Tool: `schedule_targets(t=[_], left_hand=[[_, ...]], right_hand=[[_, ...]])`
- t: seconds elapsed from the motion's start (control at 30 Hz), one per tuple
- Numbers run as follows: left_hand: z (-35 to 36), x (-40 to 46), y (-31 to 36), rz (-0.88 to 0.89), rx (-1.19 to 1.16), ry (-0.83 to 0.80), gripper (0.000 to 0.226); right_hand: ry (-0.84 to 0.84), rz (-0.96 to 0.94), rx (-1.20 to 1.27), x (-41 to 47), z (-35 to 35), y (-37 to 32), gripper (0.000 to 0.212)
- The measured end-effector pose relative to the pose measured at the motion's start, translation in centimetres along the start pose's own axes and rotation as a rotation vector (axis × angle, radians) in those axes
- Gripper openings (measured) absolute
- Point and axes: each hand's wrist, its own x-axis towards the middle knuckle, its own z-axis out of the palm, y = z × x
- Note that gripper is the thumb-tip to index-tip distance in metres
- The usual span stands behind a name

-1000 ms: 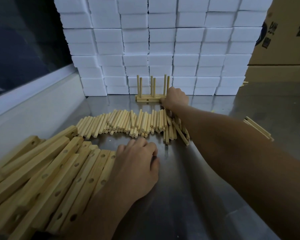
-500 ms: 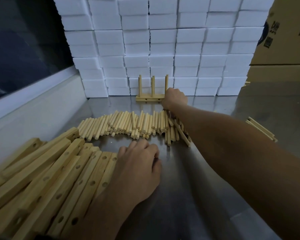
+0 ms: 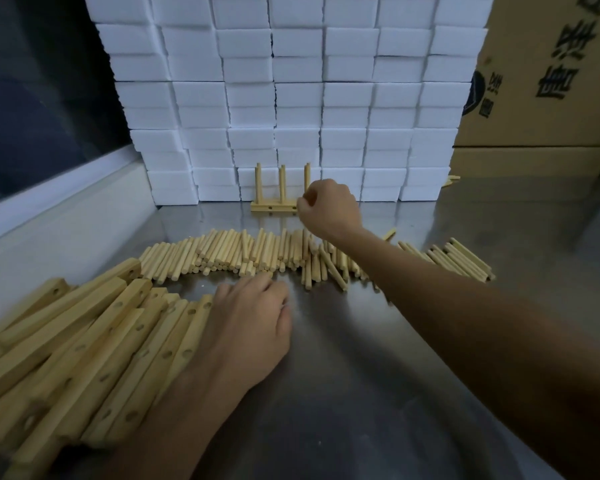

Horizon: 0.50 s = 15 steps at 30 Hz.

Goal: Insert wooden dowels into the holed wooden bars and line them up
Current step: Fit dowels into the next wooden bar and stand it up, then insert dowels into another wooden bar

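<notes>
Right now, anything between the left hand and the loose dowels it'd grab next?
Nothing visible. The left hand rests flat on the steel table, its fingers almost at the near edge of the dowel row. The right forearm crosses the row only further right.

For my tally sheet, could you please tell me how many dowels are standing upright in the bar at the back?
3 in the bar: left, middle and right, beside the right hand, which may hide more.

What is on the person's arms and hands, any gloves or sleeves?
Nothing worn shows. The left hand and right hand are bare, with no gloves, rings or watch visible. Both forearms are uncovered as far as the frame shows; no sleeve edge is in view.
</notes>
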Motion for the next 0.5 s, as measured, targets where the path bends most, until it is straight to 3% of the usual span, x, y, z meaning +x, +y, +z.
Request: schedule_targets(t=[0.2, 0.3, 0.37, 0.5], left_hand=[[-1.7, 0.0, -0.2, -0.037, 0.104, 0.077, 0.006], [-2.4, 0.1, -0.5, -0.156, 0.256, 0.002, 0.020], [-3.0, 0.1, -0.7, -0.224, 0.321, -0.040, 0.015], [-3.3, -0.2, -1.1, -0.329, 0.310, -0.083, 0.021]], right_hand=[[0.114, -0.095, 0.194, -8.2, -2.1, 0.7, 0.017], [0.137, -0.136, 0.210, -11.4, -2.8, 1.8, 0.017], [0.175, -0.143, 0.210, -12.6, -3.0, 2.4, 0.017], [0.235, -0.121, 0.214, -13.3, -3.3, 2.8, 0.015]])
